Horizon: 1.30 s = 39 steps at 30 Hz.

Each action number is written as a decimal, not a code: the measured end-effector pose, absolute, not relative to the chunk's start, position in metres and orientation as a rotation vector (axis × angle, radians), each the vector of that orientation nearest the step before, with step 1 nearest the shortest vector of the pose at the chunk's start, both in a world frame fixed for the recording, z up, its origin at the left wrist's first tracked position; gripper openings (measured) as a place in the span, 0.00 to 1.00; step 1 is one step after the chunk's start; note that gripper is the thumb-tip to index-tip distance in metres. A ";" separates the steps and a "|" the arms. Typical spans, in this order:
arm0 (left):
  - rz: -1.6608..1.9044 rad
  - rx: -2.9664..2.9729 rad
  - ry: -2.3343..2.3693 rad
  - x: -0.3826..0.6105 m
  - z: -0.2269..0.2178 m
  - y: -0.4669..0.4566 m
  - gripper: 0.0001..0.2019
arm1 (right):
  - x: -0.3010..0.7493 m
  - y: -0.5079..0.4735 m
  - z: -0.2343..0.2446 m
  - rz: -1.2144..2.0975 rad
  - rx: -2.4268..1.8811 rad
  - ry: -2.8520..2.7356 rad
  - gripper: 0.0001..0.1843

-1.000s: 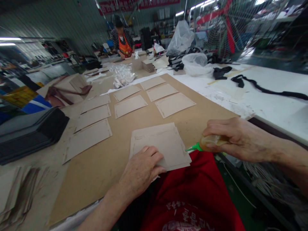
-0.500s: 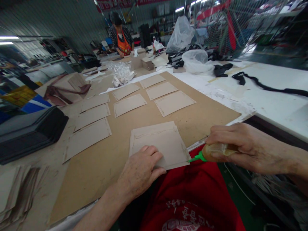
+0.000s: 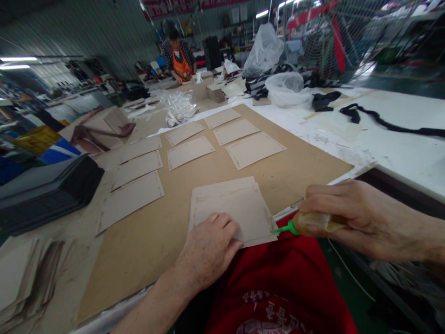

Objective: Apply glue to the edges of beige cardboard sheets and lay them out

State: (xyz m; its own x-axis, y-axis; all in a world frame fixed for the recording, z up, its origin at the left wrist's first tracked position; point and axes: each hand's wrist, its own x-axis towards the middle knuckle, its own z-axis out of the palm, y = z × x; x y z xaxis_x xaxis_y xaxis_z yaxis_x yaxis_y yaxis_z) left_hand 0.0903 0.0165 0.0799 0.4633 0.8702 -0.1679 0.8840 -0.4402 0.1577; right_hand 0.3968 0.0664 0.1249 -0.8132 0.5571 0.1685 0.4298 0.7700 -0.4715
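Note:
A small stack of greyish-beige cardboard pieces (image 3: 236, 204) lies at the table's near edge, with brownish glue streaks along its far and right margins. Spread over the lower left part of the top piece is my left hand (image 3: 213, 246), fingers lightly bent and thumb by the near edge. My right hand (image 3: 333, 218) is wrapped round a squeeze glue bottle (image 3: 314, 223) of amber colour, tilted on its side. Its green nozzle (image 3: 287, 228) points left, and the tip meets the top piece near its near right corner.
Several glue-edged cardboard pieces (image 3: 255, 149) are laid out in columns on a brown board (image 3: 306, 171). Dark folded sheets (image 3: 48, 192) and more cardboard pieces (image 3: 28, 273) are stacked at left. Plastic bags (image 3: 288, 88) and black strips lie farther back. A person (image 3: 179, 60) stands across the table.
The nozzle tip has shifted slightly away from the near right corner, up the right edge. My left hand stays on the stack. The whole view has moved a little.

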 end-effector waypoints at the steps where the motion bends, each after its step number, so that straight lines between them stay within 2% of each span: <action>1: -0.080 2.490 1.513 0.090 0.080 0.017 0.07 | 0.396 0.067 0.125 0.580 -0.771 -2.649 0.10; 6: -0.072 2.506 1.482 0.089 0.081 0.020 0.10 | 0.394 0.079 0.119 0.406 -0.823 -2.610 0.15; 10: -0.136 2.531 1.479 0.093 0.085 0.020 0.07 | 0.384 0.093 0.116 0.254 -0.887 -2.645 0.13; 13: -0.237 2.620 1.455 0.098 0.085 0.019 0.09 | 0.377 0.104 0.114 0.200 -0.925 -2.653 0.13; 20: -0.326 2.876 1.334 0.097 0.073 0.014 0.15 | 0.389 0.108 0.103 0.473 -1.072 -2.222 0.14; 24: -0.303 2.931 1.293 0.094 0.071 0.016 0.12 | 0.404 0.103 0.083 0.757 -1.213 -1.793 0.15; 27: -0.334 2.974 1.269 0.096 0.071 0.015 0.10 | 0.411 0.100 0.069 0.858 -1.197 -1.581 0.17; 31: -0.377 2.930 1.352 0.105 0.069 0.010 0.10 | 0.410 0.093 0.058 0.991 -1.136 -1.357 0.15; 35: -0.246 2.853 1.453 0.108 0.068 0.007 0.10 | 0.407 0.087 0.054 1.040 -1.103 -1.237 0.15; 39: 0.118 2.872 1.602 0.093 0.076 0.011 0.10 | 0.408 0.087 0.048 1.020 -1.096 -1.171 0.15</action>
State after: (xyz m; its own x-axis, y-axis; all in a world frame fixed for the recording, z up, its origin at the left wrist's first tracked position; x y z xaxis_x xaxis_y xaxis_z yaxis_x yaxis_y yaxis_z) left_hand 0.0930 0.0109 0.0762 0.5262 0.8397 0.1346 0.8503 -0.5176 -0.0953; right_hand 0.4077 0.0874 0.0482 0.1165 0.9779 0.1734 -0.0374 0.1788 -0.9832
